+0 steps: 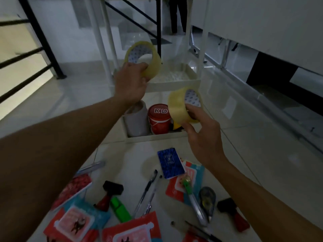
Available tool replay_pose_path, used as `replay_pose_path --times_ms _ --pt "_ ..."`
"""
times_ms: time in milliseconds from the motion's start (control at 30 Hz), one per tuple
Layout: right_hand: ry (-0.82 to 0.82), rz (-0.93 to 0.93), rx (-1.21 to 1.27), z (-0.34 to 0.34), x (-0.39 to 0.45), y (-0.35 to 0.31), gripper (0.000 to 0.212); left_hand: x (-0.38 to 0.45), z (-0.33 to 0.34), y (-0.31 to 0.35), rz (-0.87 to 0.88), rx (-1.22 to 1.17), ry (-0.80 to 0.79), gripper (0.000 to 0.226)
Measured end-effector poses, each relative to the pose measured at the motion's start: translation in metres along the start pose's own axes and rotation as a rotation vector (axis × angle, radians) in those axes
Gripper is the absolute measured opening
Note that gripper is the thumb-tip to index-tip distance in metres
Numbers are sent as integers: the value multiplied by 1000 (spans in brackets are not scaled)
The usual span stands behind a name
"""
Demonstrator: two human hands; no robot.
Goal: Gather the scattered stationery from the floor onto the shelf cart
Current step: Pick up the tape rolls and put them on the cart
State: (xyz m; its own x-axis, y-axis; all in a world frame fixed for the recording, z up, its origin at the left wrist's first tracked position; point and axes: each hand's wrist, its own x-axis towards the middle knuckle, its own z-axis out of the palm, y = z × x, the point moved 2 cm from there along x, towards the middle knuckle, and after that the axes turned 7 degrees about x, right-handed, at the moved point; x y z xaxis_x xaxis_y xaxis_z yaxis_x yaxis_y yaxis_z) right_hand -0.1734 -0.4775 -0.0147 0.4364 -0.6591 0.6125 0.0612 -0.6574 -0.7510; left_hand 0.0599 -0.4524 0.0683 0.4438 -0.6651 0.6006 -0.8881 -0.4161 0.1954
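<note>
My left hand [130, 81] grips a roll of clear tape [153, 55], held up over the white shelf cart's middle tray [176, 82]. My right hand [201, 131] grips a second clear tape roll [176, 107] in front of the cart's bottom tray [155, 137]. That bottom tray holds a white roll [137, 119] and a red tin [159, 119]. On the floor below lie a blue notepad [170, 164], several pens [148, 191], a green highlighter [120, 208], a green-tipped cutter [194, 201], a correction tape [208, 199], two stamps [110, 193] [232, 212] and red packets [73, 222].
A black stair railing [42, 41] stands to the left. White cabinets [262, 32] run along the right wall. A person's legs [178, 16] show beyond the cart. Pale floor tiles [262, 145] spread to the right of the cart.
</note>
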Motion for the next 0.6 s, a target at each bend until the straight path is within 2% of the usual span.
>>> replay_pose_path --times_ms 167,333,433,600 --pt "-22 -38 -35 11 0 13 39 18 22 -30 -93 168 -186 42" --pt "-25 -139 -90 28 32 15 40 4 37 -42 25 392 -146 32" --pt "-23 -227 -104 46 67 12 41 0 44 -44 36 439 -110 36" --pt "5 -226 -269 76 133 17 51 7 45 -44 37 431 -215 56"
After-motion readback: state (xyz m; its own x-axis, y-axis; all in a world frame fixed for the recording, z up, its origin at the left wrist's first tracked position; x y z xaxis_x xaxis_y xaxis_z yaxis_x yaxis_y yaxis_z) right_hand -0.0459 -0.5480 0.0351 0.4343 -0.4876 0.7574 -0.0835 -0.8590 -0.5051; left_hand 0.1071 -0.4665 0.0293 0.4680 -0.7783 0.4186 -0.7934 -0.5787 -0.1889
